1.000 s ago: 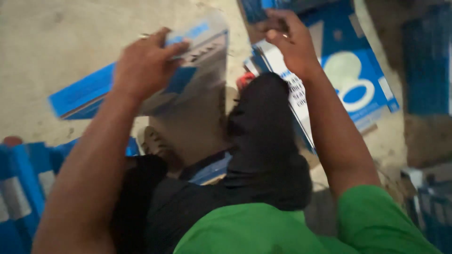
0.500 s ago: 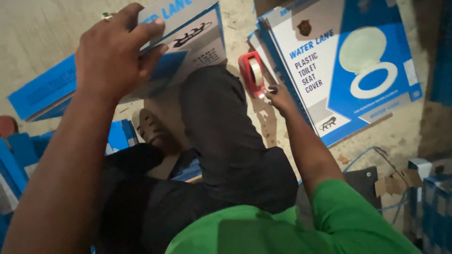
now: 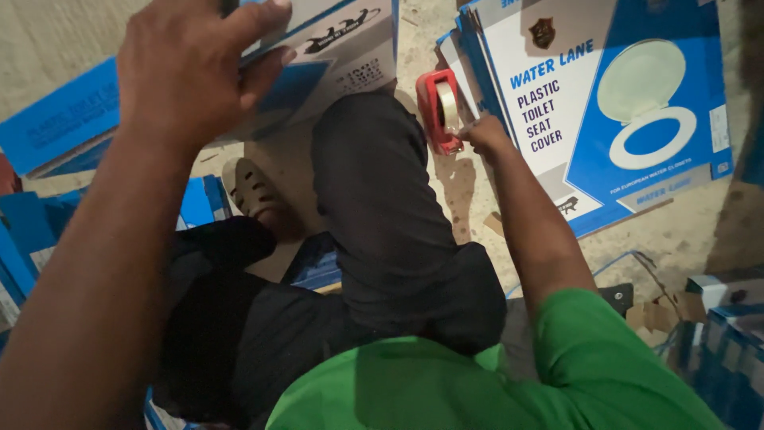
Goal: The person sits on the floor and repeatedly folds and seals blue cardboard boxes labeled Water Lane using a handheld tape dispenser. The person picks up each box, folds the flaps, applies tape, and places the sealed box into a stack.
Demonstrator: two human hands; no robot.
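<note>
The person sits on a dusty concrete floor (image 3: 64, 40) strewn with flattened blue cartons (image 3: 56, 127). The left hand (image 3: 191, 72) has its fingers clamped over a blue-and-white box (image 3: 334, 48) above the knee. The right hand (image 3: 484, 134) touches a red tape dispenser (image 3: 438, 107) beside stacked cartons (image 3: 605, 103); I cannot tell how its fingers are set.

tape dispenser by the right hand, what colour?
Red, with a roll of pale clear-looking tape in it: the tape dispenser at the right hand, seen in the head view.
</note>
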